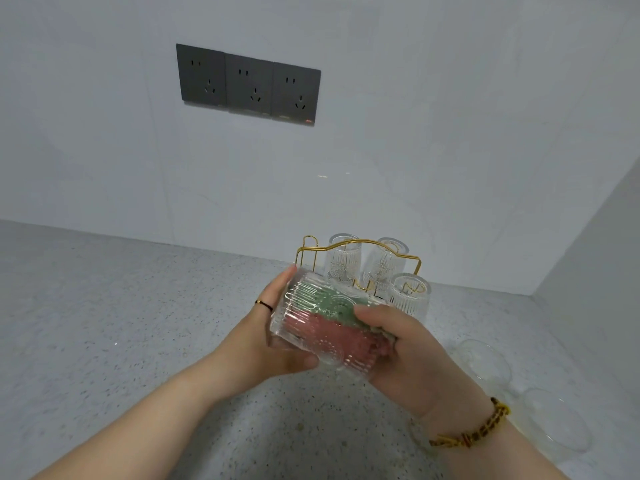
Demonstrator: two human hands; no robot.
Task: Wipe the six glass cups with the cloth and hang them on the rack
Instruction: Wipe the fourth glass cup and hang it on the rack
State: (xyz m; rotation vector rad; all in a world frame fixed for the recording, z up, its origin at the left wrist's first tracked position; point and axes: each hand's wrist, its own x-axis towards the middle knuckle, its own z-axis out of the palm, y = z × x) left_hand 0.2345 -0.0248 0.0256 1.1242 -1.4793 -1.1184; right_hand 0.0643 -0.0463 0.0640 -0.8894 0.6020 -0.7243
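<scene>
Head view: the left hand (273,327) curls its fingers (277,284) around the base of a ribbed glass cup (311,327), held sideways above the speckled table (104,323). The right hand (398,348) has its fingers (372,315) closed on a green-and-pink cloth (332,318) stuffed inside the cup. Just behind, three cups hang upside down on the gold wire rack (360,268). Two more glasses (485,358) lie at the right.
</scene>
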